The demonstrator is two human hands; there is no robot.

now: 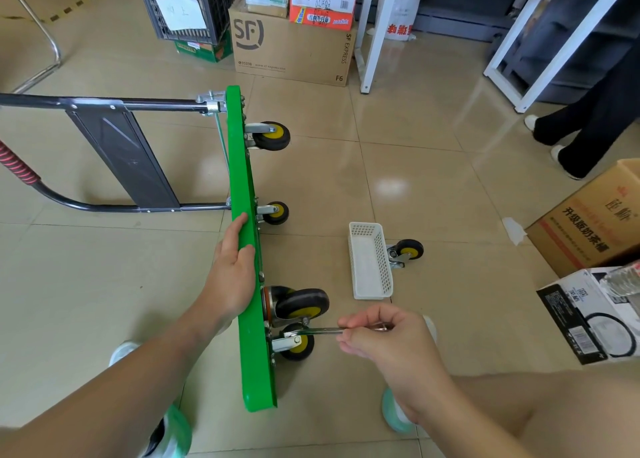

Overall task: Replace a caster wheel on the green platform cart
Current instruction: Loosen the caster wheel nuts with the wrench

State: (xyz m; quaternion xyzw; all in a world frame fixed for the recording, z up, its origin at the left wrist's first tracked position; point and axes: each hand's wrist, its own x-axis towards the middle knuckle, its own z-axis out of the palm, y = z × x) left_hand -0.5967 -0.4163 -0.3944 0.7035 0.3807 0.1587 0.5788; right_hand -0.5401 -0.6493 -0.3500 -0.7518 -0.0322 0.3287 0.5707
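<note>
Green cart (254, 364) tipped on edge; my left hand (232, 260) grips deck rim, right hand (384, 340) pinches wrench (318, 331) at nearest caster (298, 345). I'd seat wrench squarely, brace cart firmly before turning. Spare caster (407, 251) beside basket (355, 270).

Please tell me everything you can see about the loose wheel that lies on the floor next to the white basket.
The loose wheel has a black tyre, a yellow hub and a shiny metal fork with a flat mounting plate. It rests on the tiled floor, just right of the white basket, whose wall hides part of its metal. Whether the two touch, I cannot tell. Nobody holds it, and it lies apart from the green cart.
</note>
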